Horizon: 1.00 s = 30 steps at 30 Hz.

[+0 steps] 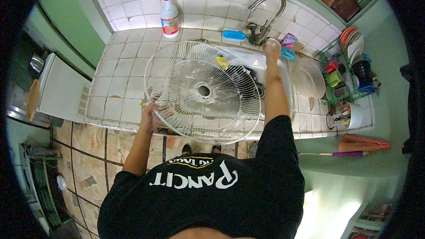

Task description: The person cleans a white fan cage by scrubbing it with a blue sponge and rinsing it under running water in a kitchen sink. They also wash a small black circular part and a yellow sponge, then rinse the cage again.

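A round white wire fan grille (179, 76) is held over the sink and the front of the tiled counter, its hub ring near the middle and white suds on its wires. My left hand (153, 113) grips its left rim, with fingers spread behind the wires. At the back right corner of the sink (288, 83), my right hand (272, 51) reaches beside the base of the curved metal faucet (277, 10). Something whitish shows at its fingers; whether it is foam or an object is unclear. A yellow sponge-like piece (221, 62) appears at the grille's upper right.
A white bottle with a red cap (169, 18) and a blue scrub brush (234, 35) stand along the back. Right of the sink are a purple packet (289, 39), a translucent basin (308, 78), a green dish rack (348, 95) and a white utensil holder (355, 116).
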Each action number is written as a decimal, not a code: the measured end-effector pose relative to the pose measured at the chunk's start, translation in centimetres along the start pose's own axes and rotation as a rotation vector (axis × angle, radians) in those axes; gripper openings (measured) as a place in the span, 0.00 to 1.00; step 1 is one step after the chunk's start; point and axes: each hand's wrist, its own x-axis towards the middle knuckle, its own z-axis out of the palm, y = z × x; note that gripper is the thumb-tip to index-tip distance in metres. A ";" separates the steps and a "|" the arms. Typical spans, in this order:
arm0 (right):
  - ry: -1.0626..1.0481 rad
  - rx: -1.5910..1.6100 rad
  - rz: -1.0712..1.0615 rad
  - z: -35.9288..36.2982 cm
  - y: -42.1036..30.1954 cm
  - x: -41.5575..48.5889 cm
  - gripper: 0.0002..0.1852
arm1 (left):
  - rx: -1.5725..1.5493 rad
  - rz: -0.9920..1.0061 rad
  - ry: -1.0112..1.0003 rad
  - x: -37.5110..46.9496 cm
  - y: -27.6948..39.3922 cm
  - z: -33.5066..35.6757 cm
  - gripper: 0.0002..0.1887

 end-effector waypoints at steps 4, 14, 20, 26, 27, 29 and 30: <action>-0.051 1.150 0.439 2.0 1.3 7.3 0.19 | 0.124 0.016 0.017 -1.0 1.2 1.1 0.45; -0.333 1.700 0.546 2.9 -0.8 9.3 0.21 | 0.374 0.132 0.271 -4.9 6.7 4.6 0.46; -0.349 0.378 0.211 9.9 5.0 -9.1 0.20 | 0.436 0.170 0.212 -6.4 8.2 6.6 0.44; -0.750 0.054 -0.003 9.3 2.2 -15.7 0.25 | 0.429 0.107 0.227 -7.0 8.1 6.6 0.41; -0.761 0.125 -0.053 8.4 0.7 -13.9 0.23 | 0.378 0.101 0.207 -7.1 7.8 6.4 0.36; -0.654 -0.020 -0.325 6.7 -3.1 -10.0 0.22 | 0.278 0.082 0.162 -7.1 6.7 6.3 0.27; -0.501 -0.027 -0.531 5.8 -4.8 -8.6 0.21 | 0.211 0.118 0.334 -7.1 5.6 6.5 0.26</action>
